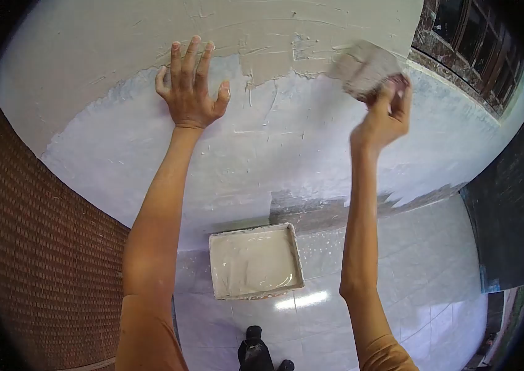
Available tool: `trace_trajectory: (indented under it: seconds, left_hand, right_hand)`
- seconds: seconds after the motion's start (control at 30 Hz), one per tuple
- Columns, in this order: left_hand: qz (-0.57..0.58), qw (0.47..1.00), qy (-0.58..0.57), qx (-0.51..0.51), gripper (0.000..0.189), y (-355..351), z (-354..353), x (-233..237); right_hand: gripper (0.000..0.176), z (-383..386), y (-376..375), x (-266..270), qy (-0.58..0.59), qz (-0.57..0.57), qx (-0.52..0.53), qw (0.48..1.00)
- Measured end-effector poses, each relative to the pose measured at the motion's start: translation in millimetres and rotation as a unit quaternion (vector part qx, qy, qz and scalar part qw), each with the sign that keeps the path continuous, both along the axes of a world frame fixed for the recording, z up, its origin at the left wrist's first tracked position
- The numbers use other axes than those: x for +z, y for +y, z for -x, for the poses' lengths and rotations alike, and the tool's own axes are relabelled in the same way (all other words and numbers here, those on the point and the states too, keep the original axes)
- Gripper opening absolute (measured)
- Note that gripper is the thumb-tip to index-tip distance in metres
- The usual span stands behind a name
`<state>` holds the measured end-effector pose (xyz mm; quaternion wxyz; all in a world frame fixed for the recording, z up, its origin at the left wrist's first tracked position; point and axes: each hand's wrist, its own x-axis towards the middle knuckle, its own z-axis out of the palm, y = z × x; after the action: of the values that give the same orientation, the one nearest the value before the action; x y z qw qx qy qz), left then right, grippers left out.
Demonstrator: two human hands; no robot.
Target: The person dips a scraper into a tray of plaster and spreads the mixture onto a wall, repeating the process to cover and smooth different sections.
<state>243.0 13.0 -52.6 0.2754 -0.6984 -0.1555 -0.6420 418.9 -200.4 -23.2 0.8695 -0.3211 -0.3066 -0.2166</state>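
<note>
My left hand lies flat on the wall with its fingers spread, at the border between wet beige putty above and the paler coat below. Gripped in my right hand is a putty knife, its wide blade covered in putty and blurred. The blade is up at the wall, close to the lower left of the window; whether it touches cannot be made out. Most of the knife's handle is hidden by my fingers. On the floor below stands a rectangular tray holding creamy white putty.
A dark-framed window with bars is at the upper right. Brown woven matting rises along the left. Glossy tiles cover the floor, with white spatters by the wall. A dark panel stands at the right. Dark footwear shows below.
</note>
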Motion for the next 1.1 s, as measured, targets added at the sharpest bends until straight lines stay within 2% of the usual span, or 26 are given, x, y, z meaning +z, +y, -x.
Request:
trace_trajectory:
  seconds: [0.03,0.1,0.17,0.2,0.23,0.3,0.37,0.43,0.5,0.53,0.6,0.63,0.67,0.7,0.77,0.83,0.87,0.9,0.93,0.97,1.03,1.1]
  left_hand:
    - [0.002,1.0,0.0,0.0,0.065,0,0,0]
    - [0.001,1.0,-0.004,-0.001,0.065,0,0,1]
    - [-0.001,1.0,-0.004,-0.003,0.064,-2,-1,0]
    - [-0.001,1.0,-0.004,-0.004,0.064,-3,-1,0]
    - [-0.001,1.0,-0.005,-0.005,0.064,-1,0,1]
    - [0.001,1.0,-0.01,-0.015,0.063,0,0,1]
    - [0.008,1.0,-0.016,-0.026,0.061,2,0,-1]
    - [0.005,0.999,-0.019,-0.032,0.06,3,-2,-1]
    - [0.008,0.999,-0.02,-0.031,0.06,1,-2,-1]
    - [0.007,0.999,-0.022,-0.028,0.059,0,-2,0]
    - [0.007,0.999,-0.019,-0.028,0.059,0,-2,-1]
    - [0.009,0.999,-0.018,-0.028,0.058,1,-1,0]
    - [0.008,0.999,-0.019,-0.026,0.058,2,-1,0]
    - [0.005,0.999,-0.021,-0.03,0.059,3,-1,0]
    - [0.006,0.999,-0.022,-0.035,0.059,1,-2,-2]
    - [0.003,0.999,-0.02,-0.033,0.06,1,-1,0]
    - [0.004,0.999,-0.02,-0.035,0.06,1,0,0]
    - [0.001,1.0,-0.014,-0.021,0.062,1,0,-1]
    - [-0.004,1.0,-0.007,-0.008,0.065,0,-1,0]
    - [-0.008,1.0,-0.006,-0.012,0.065,-2,-2,1]
    - [-0.005,1.0,-0.004,-0.011,0.064,0,0,0]
    - [-0.006,1.0,-0.002,-0.009,0.064,1,1,1]
  right_hand:
    - [0.031,8,13,2,-0.011,0.038,-0.029,0.999]
    - [0.03,35,43,0,-0.105,0.104,0.003,0.989]
    - [0.031,55,58,1,-0.113,0.16,0.053,0.979]
    - [0.03,47,61,2,-0.096,0.172,0.038,0.98]
    - [0.03,39,54,5,-0.095,0.168,0.039,0.98]
    - [0.027,19,35,14,-0.002,0.063,-0.021,0.998]
    - [0.027,20,17,22,-0.019,0.006,-0.008,1.0]
    - [0.029,31,34,21,-0.04,0.032,0.021,0.998]
    - [0.033,43,64,12,-0.154,0.104,0.004,0.982]
    - [0.033,39,64,10,-0.153,0.106,0.003,0.983]
    - [0.036,33,66,10,-0.06,0.104,0.056,0.991]
    - [0.035,20,55,16,-0.044,0.072,-0.037,0.996]
    - [0.033,8,35,17,0.002,0.04,0.001,0.999]
    - [0.033,-4,19,21,0.021,0.012,-0.048,0.999]
    - [0.033,-7,3,23,0.035,-0.053,-0.035,0.997]
    - [0.032,3,20,11,-0.046,0.033,-0.071,0.996]
    - [0.033,28,28,8,-0.057,0.122,-0.042,0.99]
    - [0.036,36,47,-7,-0.131,0.16,-0.017,0.978]
    - [0.036,54,58,-12,-0.131,0.148,0.068,0.978]
    - [0.035,62,57,-10,-0.109,0.187,0.083,0.973]
    - [0.029,27,61,-14,-0.069,0.13,-0.006,0.989]
    - [0.029,-8,27,-7,0.025,0.097,-0.043,0.994]
